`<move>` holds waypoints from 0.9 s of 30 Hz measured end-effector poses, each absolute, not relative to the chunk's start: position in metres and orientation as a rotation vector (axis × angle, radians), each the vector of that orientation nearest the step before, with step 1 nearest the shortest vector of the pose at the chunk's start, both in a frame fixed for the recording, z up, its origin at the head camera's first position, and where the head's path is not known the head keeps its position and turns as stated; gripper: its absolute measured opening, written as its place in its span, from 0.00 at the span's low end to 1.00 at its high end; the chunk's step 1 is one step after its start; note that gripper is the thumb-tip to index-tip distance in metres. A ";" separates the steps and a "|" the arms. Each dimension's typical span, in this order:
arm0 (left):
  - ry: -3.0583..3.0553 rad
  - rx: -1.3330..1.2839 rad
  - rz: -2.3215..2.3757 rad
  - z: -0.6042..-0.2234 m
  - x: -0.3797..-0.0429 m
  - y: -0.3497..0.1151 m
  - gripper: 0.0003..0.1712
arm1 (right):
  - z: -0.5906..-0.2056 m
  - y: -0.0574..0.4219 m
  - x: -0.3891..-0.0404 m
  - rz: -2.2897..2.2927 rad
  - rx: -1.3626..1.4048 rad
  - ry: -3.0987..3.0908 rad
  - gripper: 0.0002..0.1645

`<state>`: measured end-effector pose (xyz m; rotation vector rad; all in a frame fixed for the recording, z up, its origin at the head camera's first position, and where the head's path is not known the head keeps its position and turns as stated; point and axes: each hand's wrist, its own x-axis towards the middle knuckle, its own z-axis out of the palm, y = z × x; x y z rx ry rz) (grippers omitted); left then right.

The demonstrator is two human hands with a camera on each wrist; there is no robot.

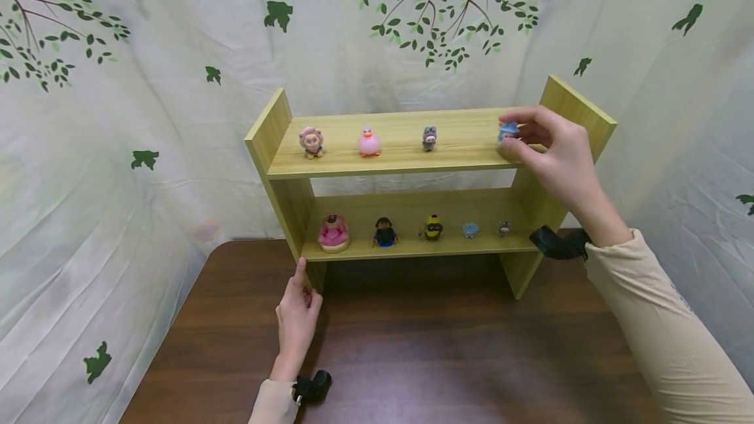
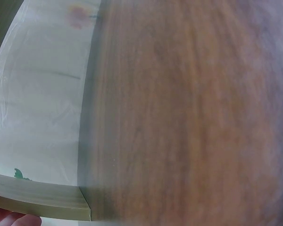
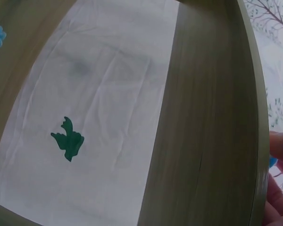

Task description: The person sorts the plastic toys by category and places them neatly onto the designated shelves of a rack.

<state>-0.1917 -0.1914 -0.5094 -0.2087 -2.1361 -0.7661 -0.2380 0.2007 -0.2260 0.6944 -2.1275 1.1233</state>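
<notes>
My right hand pinches a small blue-capped figurine between thumb and fingers, at the right end of the upper board of a light wooden shelf. In the right wrist view, a bit of its blue shows between the fingertips, past the board's edge. Down at the shelf's left side panel, my left hand grips the lower front part, index finger stretched along it. The left wrist view has fingers on both sides of that panel. Along the upper board stand a peach figurine, a pink duck and a grey figurine.
The lower board bears a pink bear, a dark-haired figurine, a yellow minion, a tiny blue figurine and a tiny grey one. Beneath is a brown table; a leaf-print curtain hangs behind.
</notes>
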 end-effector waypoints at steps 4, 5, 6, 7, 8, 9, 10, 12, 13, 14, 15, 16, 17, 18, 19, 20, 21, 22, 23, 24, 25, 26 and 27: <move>-2.138 -0.207 -0.765 -0.510 -0.192 -0.191 0.56 | -0.225 0.201 -0.240 1.091 0.678 -2.146 0.16; -2.138 -0.206 -0.766 -0.510 -0.192 -0.191 0.56 | -0.225 0.201 -0.241 1.088 0.679 -2.148 0.16; -2.137 -0.206 -0.766 -0.510 -0.192 -0.191 0.56 | -0.225 0.201 -0.241 1.082 0.682 -2.149 0.16; -2.137 -0.206 -0.767 -0.510 -0.192 -0.191 0.56 | -0.226 0.201 -0.241 1.075 0.683 -2.151 0.16; -2.136 -0.206 -0.767 -0.509 -0.192 -0.191 0.56 | -0.226 0.202 -0.242 1.069 0.687 -2.152 0.15; -2.136 -0.206 -0.768 -0.509 -0.192 -0.191 0.56 | -0.226 0.202 -0.242 1.062 0.691 -2.152 0.15; -2.137 -0.205 -0.769 -0.509 -0.192 -0.191 0.56 | -0.226 0.202 -0.243 1.051 0.693 -2.153 0.15; -2.140 -0.205 -0.771 -0.509 -0.192 -0.191 0.56 | -0.227 0.202 -0.243 1.032 0.696 -2.155 0.15; -2.141 -0.205 -0.772 -0.509 -0.192 -0.191 0.56 | -0.227 0.202 -0.243 1.025 0.696 -2.155 0.15; -2.145 -0.203 -0.777 -0.509 -0.192 -0.191 0.56 | -0.228 0.202 -0.244 1.019 0.697 -2.155 0.14; -2.147 -0.202 -0.780 -0.509 -0.192 -0.191 0.56 | -0.228 0.202 -0.244 1.014 0.699 -2.156 0.14; -2.149 -0.202 -0.780 -0.510 -0.192 -0.191 0.56 | -0.228 0.201 -0.244 1.009 0.702 -2.157 0.14; -2.151 -0.201 -0.780 -0.510 -0.192 -0.192 0.56 | -0.228 0.201 -0.244 1.008 0.704 -2.159 0.15; -2.152 -0.199 -0.783 -0.510 -0.192 -0.192 0.56 | -0.229 0.201 -0.244 1.007 0.707 -2.161 0.15; -2.154 -0.197 -0.784 -0.510 -0.192 -0.192 0.56 | -0.229 0.201 -0.244 1.005 0.708 -2.164 0.15; -2.155 -0.194 -0.785 -0.510 -0.192 -0.192 0.55 | -0.229 0.201 -0.244 1.002 0.707 -2.169 0.15; -2.154 -0.195 -0.782 -0.510 -0.193 -0.192 0.55 | -0.229 0.201 -0.244 1.001 0.705 -2.175 0.15; -2.156 -0.194 -0.783 -0.510 -0.193 -0.192 0.55 | -0.229 0.201 -0.244 1.002 0.705 -2.178 0.15; -2.157 -0.193 -0.785 -0.510 -0.192 -0.192 0.54 | -0.229 0.201 -0.244 1.004 0.702 -2.181 0.15; -2.157 -0.192 -0.787 -0.511 -0.192 -0.192 0.54 | -0.229 0.202 -0.244 1.006 0.700 -2.183 0.15; -2.159 -0.192 -0.788 -0.510 -0.192 -0.192 0.54 | -0.229 0.202 -0.243 1.009 0.700 -2.184 0.15; -2.159 -0.191 -0.792 -0.510 -0.192 -0.192 0.54 | -0.229 0.202 -0.243 1.015 0.702 -2.185 0.15; -2.158 -0.193 -0.792 -0.510 -0.192 -0.192 0.53 | -0.228 0.202 -0.243 1.021 0.704 -2.186 0.16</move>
